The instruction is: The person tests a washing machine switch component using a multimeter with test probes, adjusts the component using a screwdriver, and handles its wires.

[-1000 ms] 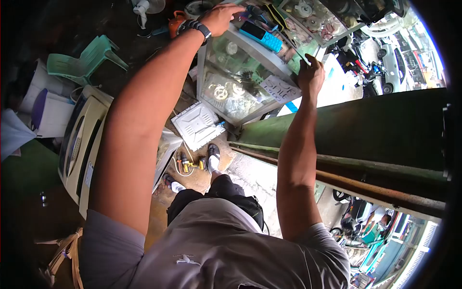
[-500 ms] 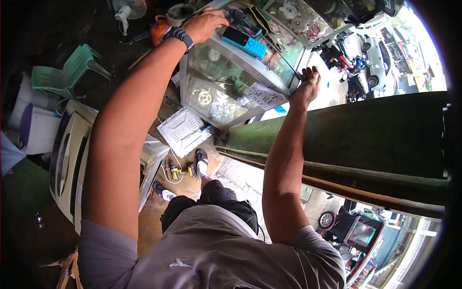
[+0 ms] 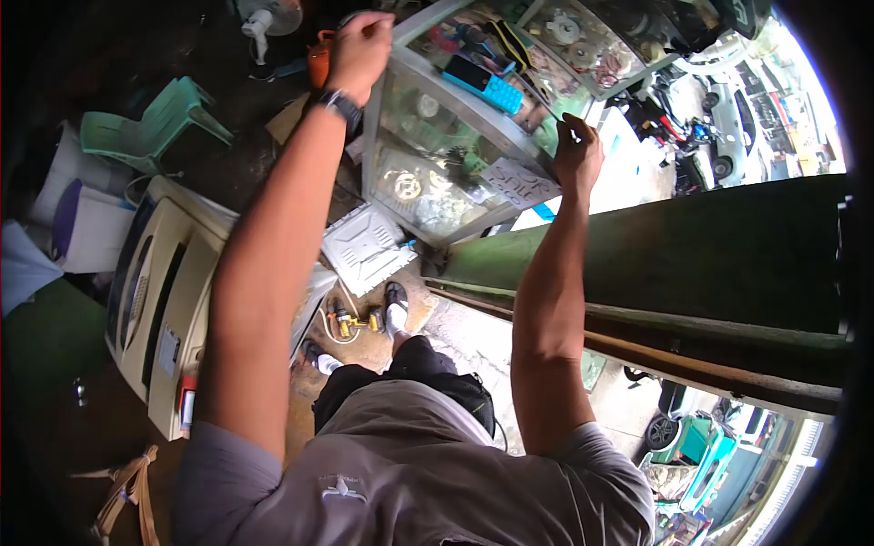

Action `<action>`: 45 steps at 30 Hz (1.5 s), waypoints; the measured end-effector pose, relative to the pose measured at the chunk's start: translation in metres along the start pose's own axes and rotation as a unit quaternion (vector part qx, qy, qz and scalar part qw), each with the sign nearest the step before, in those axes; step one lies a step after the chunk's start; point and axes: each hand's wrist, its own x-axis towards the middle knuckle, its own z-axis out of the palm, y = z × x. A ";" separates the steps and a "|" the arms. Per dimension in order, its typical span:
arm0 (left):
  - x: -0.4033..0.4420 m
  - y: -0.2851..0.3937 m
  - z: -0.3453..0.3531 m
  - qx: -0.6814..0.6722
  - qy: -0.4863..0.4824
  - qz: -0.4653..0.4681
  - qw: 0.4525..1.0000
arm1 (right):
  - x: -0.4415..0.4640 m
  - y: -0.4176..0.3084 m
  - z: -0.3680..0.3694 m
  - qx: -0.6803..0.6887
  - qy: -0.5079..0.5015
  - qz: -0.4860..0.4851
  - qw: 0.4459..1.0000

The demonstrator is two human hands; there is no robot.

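Note:
My left hand point(image 3: 358, 56), with a dark watch on its wrist, is raised just left of the glass display cabinet point(image 3: 435, 84). Its fingers are curled together, and whatever they may hold is hidden. Over the cabinet's right corner, my right hand point(image 3: 579, 162) pinches the end of a thin dark rod point(image 3: 543, 102) that slants back across the glass top. Between the hands, a light-blue and black device with a keypad-like face point(image 3: 483, 84) lies on the top. A black and yellow tool point(image 3: 510, 44) rests behind it.
A handwritten sign point(image 3: 519, 180) hangs on the cabinet front. On the floor below are a white panel point(image 3: 366, 247) and a yellow power drill point(image 3: 344, 318). A beige appliance point(image 3: 173, 314) and a green chair point(image 3: 146, 127) stand left; a green wall ledge point(image 3: 701, 250) runs right.
My left hand has pulled away leftward from the cabinet top, its fingers curling in. My right hand stays by the corner with the rod. The whole view has shifted slightly.

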 end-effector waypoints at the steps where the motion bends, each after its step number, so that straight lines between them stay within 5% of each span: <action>1: -0.025 0.019 -0.014 -0.261 0.067 -0.211 0.939 | 0.002 -0.001 0.000 -0.017 -0.026 -0.004 1.000; 4: -0.143 0.050 -0.063 -0.591 0.069 -0.345 0.726 | 0.010 0.026 0.013 -0.046 -0.050 -0.040 0.997; 5: -0.192 0.062 -0.074 -0.675 0.075 -0.387 0.623 | 0.021 0.047 0.020 -0.089 -0.099 -0.110 0.985; 6: -0.244 0.068 -0.083 -0.686 0.075 -0.416 0.593 | 0.033 0.070 0.028 -0.124 -0.143 -0.183 0.965; 7: -0.289 0.082 -0.082 -0.628 0.169 -0.472 0.595 | 0.040 0.070 0.024 -0.131 -0.143 -0.223 0.955; 8: -0.334 0.089 -0.091 -0.553 0.128 -0.493 0.659 | 0.048 0.071 0.025 -0.101 -0.112 -0.278 0.949; 10: -0.400 0.112 -0.111 -0.436 0.052 -0.523 0.730 | 0.056 0.072 0.018 -0.142 -0.135 -0.205 0.959; 13: -0.445 0.142 -0.149 -0.300 0.067 -0.625 0.717 | 0.073 0.085 0.010 -0.161 -0.102 -0.252 0.949; 16: -0.446 0.166 -0.181 -0.190 0.063 -0.542 0.816 | 0.081 0.072 -0.021 -0.192 -0.049 -0.253 0.947; 18: -0.453 0.158 -0.201 -0.156 0.059 -0.502 0.849 | 0.038 -0.004 -0.049 0.032 -0.073 -0.106 0.991; 21: -0.463 0.142 -0.226 -0.084 0.024 -0.431 0.898 | -0.029 -0.117 -0.080 0.347 -0.122 0.014 0.930; 23: -0.459 0.144 -0.234 -0.084 0.028 -0.431 0.898 | -0.078 -0.174 -0.087 0.523 -0.214 0.041 0.824; 31: -0.464 0.115 -0.232 -0.022 -0.004 -0.359 0.933 | -0.285 -0.293 -0.054 0.600 -0.447 0.033 0.662; 36: -0.459 0.128 -0.226 0.109 0.012 -0.253 0.961 | -0.311 -0.300 -0.034 0.540 -0.474 -0.060 0.693; 39: -0.452 0.136 -0.216 0.067 0.068 -0.234 0.967 | -0.314 -0.303 -0.029 0.523 -0.446 -0.124 0.716; 45: -0.456 0.128 -0.217 0.133 0.065 -0.215 0.965 | -0.318 -0.303 -0.021 0.542 -0.464 -0.116 0.691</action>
